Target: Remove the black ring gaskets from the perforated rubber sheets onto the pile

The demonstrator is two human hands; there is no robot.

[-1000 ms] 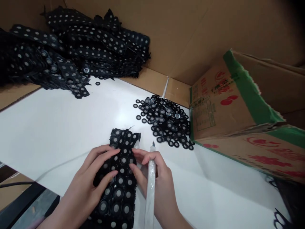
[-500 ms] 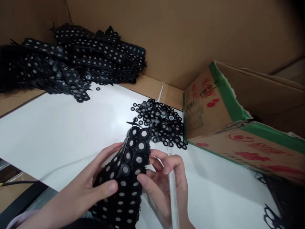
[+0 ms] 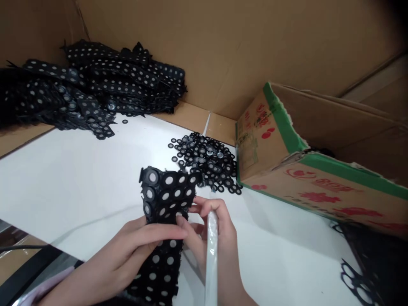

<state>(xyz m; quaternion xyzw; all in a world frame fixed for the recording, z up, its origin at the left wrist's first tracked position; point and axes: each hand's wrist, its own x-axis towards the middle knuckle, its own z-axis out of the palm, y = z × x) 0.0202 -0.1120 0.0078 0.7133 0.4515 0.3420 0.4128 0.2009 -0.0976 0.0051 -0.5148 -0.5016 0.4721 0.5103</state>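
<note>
The left hand (image 3: 137, 242) is clasping a black dotted strip (image 3: 167, 187) from its left side, one long finger lying across the dotted face and its tip resting near the right thumb. The right hand (image 3: 215, 231) is pinching the strip's right edge between thumb and fingers, and the same hand is also carrying a slim, clear-wrapped white stick (image 3: 212, 259), which is slanting down toward the bottom of the view. The strip is standing above the near edge of the white worktop (image 3: 79, 165), its upper end tilting and its lower part hanging below the hands. Beyond it, a heap of black rings with pale centres (image 3: 210, 159) is spreading along the far edge, reaching close to an open cardboard box (image 3: 277, 163) with green tape. A lone ring (image 3: 125, 121) is lying near the far left corner, where a stack of similar dotted strips (image 3: 124, 83) is overhanging the worktop. At the right, a black piece with ring-shaped holes (image 3: 372, 259) is resting.
</note>
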